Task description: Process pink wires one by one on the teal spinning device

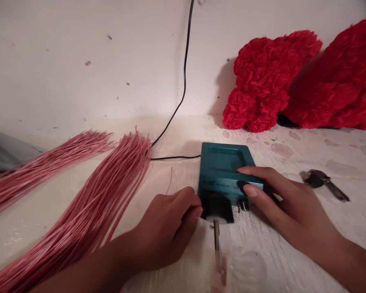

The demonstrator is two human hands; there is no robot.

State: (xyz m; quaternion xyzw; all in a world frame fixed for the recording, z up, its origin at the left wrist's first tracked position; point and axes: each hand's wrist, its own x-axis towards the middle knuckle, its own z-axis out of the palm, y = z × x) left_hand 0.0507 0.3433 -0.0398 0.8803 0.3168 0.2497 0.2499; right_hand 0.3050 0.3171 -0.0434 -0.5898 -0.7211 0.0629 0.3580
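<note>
A teal box (pixel 227 160) with a shallow recess in its top sits on the table. On its front are a black motor housing (pixel 216 205), a small knob (pixel 244 204) and a switch. A metal shaft (pixel 217 240) sticks out toward me, its near end blurred. My right hand (pixel 288 207) grips the box's right front corner, index finger on top and thumb at the front edge. My left hand (pixel 172 228) is closed, its fingertips pinched together against the left side of the motor housing. Whatever lies between them is hidden.
Two bundles of thin pink strands, a near bundle (pixel 100 195) and a far bundle (pixel 55 165), lie at left. One loose strand (pixel 170 181) is near my left hand. A black cord (pixel 184 77) hangs along the wall. Red rose-covered figures (pixel 262 77) and keys (pixel 326 183) are at right.
</note>
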